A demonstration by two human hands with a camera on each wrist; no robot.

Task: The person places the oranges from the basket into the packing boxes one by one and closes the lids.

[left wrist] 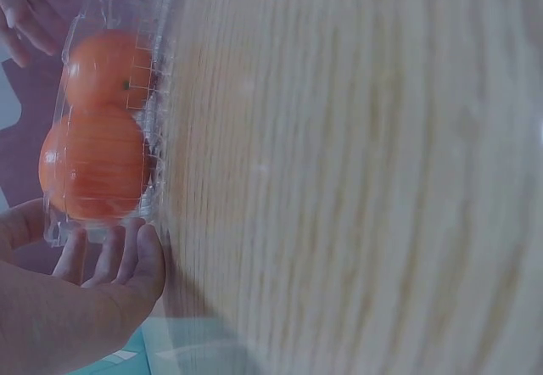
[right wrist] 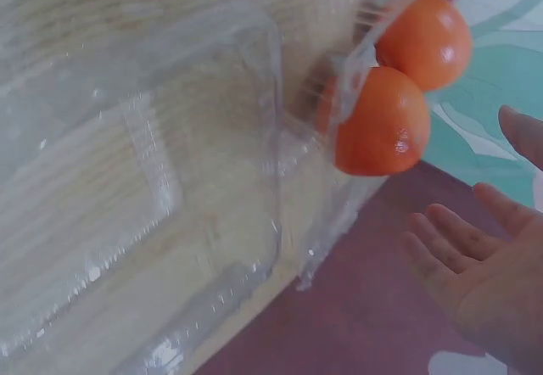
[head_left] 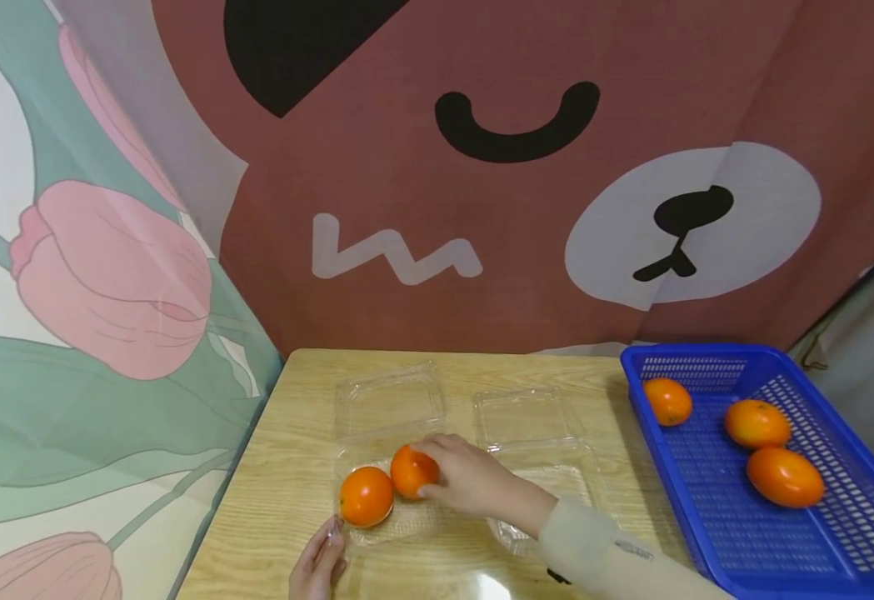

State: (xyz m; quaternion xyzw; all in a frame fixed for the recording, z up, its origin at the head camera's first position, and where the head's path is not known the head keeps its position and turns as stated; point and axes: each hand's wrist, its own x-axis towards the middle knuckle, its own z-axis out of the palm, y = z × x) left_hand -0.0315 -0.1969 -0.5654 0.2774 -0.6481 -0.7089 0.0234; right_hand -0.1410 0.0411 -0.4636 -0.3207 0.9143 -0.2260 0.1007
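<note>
Two oranges [head_left: 366, 497] sit side by side in the left clear plastic clamshell box [head_left: 422, 527], whose lid [head_left: 390, 402] is folded back behind it. At the box's near left corner, my left hand [head_left: 320, 560] pinches the edge between thumb and fingers, beside the nearer orange [left wrist: 95, 167]. Over the other orange [head_left: 415, 472] is my right hand [head_left: 470, 477], overlapping it in the head view. The right wrist view shows this hand [right wrist: 484, 277] with its fingers spread, apart from the oranges [right wrist: 386, 125] and holding nothing.
A second clear clamshell box [head_left: 549, 487] stands open to the right, under my right forearm. At the table's right side is a blue plastic basket [head_left: 706, 521] with three oranges [head_left: 757, 424] inside. Patterned cloth [head_left: 377, 317] hangs behind the wooden table [head_left: 257, 500].
</note>
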